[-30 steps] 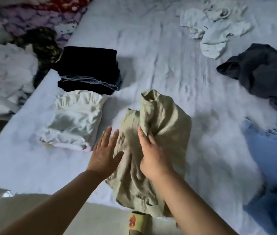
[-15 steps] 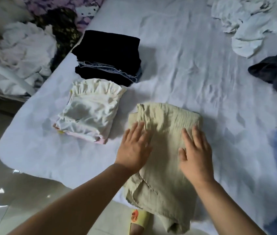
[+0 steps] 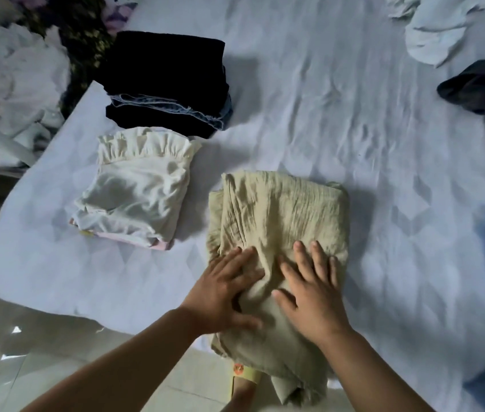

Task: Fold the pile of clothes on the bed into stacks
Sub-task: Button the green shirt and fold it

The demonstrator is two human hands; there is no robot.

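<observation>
On the beige garment (image 3: 283, 212), both flat hands: left hand (image 3: 223, 292), right hand (image 3: 312, 295).

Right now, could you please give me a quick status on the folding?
Left hand and right hand flat on crinkled beige garment, near end overhanging the bed edge. Two folded stacks alongside. Nothing in the way.

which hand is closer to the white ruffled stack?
Left. The left hand presses flat on the beige garment at its left edge, just right of and below the white ruffled stack. The right hand rests flat farther right on the same garment.
</observation>
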